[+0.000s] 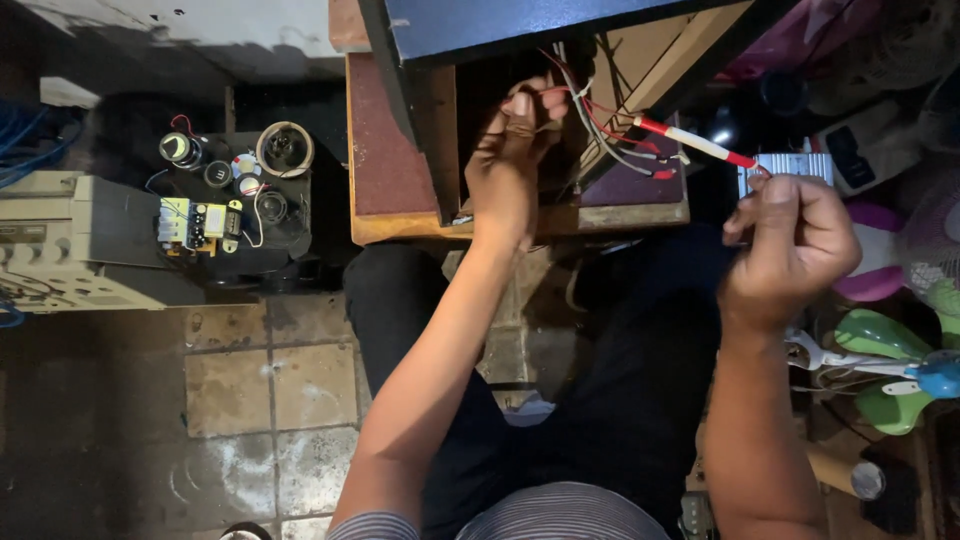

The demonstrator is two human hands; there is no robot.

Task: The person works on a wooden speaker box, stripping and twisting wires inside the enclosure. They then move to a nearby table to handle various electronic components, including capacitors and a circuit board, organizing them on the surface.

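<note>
My left hand (512, 150) reaches into the open underside of a dark box (520, 28) that lies tilted on a low wooden table (392, 150). Its fingers pinch a bundle of red, white and black wires (590, 118) that come out of the box. My right hand (795, 245) is off to the right, closed on a thin red and white tool (690, 142) whose tip points left toward the wires. A small ribbed metal part (795, 166) shows just above that hand.
A circuit board with coils and capacitors (220, 195) lies on the floor at left, beside a beige device (75, 240). Green and blue plastic fan parts (895, 365) crowd the right. Worn floor tiles (270, 390) lie at lower left. My dark-trousered legs fill the middle.
</note>
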